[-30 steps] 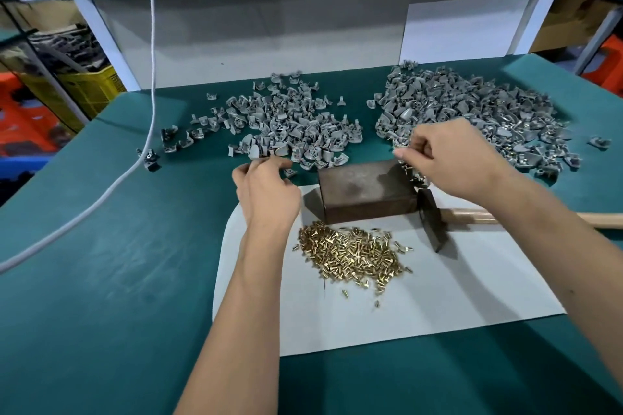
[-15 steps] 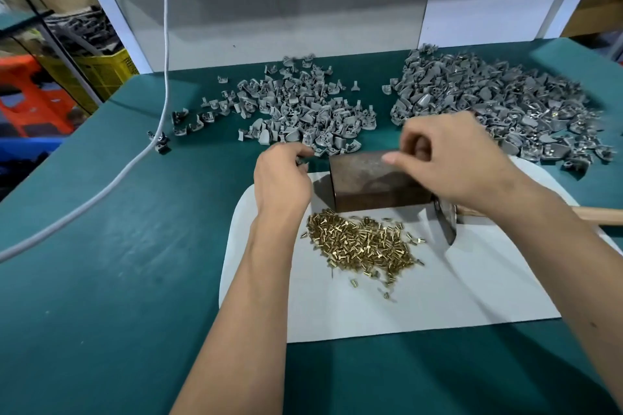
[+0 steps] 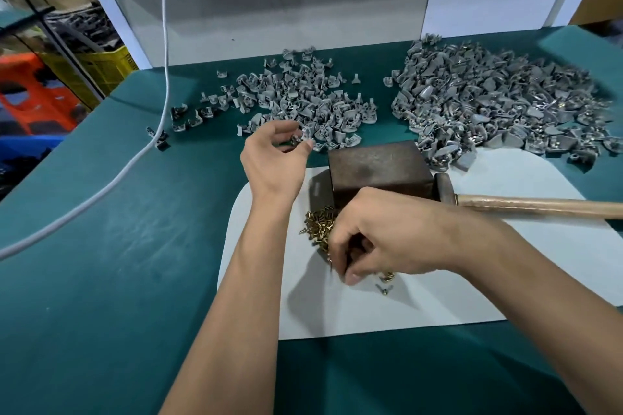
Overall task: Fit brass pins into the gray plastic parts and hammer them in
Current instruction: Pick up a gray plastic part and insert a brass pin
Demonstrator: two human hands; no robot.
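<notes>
**Pin pick under right hand, gray part pinched in left**

Right hand (image 3: 387, 239) down over the brass pins (image 3: 318, 229) on the white sheet (image 3: 438, 307), fingertips (image 3: 352, 278) curled together at the pile's 5 o'clock edge. Looks like a pinch on one pin, but cannot tell whether anything is actually caught. Pile mostly hidden below the palm; a stray pin (image 3: 384, 289) just beyond the fingertips at 5 o'clock.

Left hand (image 3: 273, 162) at 10 o'clock from the metal block (image 3: 379, 168), thumb and forefinger partly closed around one gray part (image 3: 305, 136) lifted at the near edge of the left gray pile (image 3: 303, 94). Part's long axis unclear, too small.

Key relation: part lies at 11 o'clock from the right fingertips, block between at 12. Right hand nearer the pins, left nearer the parts. Likely next: bring pin up to part.

Hammer (image 3: 505, 202) flat at block's 3 o'clock, handle pointing 3, untouched. Right gray pile (image 3: 505, 104) at 1 o'clock.
</notes>
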